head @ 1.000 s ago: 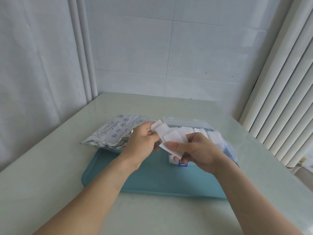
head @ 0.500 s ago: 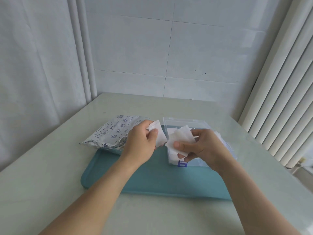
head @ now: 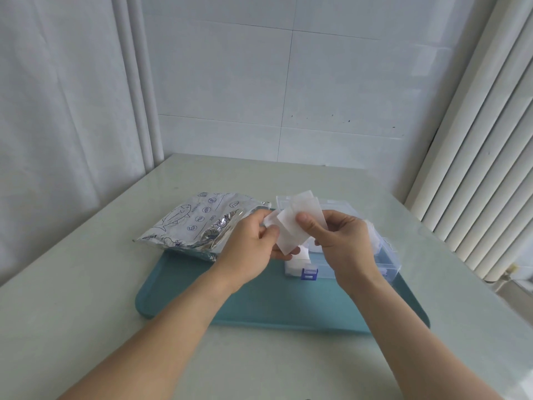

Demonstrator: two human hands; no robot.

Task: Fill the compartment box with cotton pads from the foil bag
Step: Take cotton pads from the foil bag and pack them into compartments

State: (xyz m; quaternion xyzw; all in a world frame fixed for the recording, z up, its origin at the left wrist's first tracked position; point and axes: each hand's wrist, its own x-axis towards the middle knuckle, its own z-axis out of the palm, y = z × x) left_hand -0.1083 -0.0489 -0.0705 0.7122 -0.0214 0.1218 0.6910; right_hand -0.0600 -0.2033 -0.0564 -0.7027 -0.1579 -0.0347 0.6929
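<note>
Your right hand (head: 340,241) pinches thin, square, white cotton pads (head: 300,223) above the clear compartment box (head: 386,259). Your left hand (head: 248,249) pinches one pad's edge. A moment ago the pads were lower, nearer the box. The foil bag (head: 196,226) lies left, hanging over the teal tray (head: 178,287). The desk (head: 86,284) has open room around the tray.

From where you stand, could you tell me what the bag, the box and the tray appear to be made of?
The foil bag looks like metallised film: crinkled, with a mirror-bright silver inside at its mouth and a matt printed outside. The compartment box seems to be clear hard plastic, since the tray shows through its walls, with a blue latch. The tray looks like smooth teal plastic, though that is a guess.
</note>
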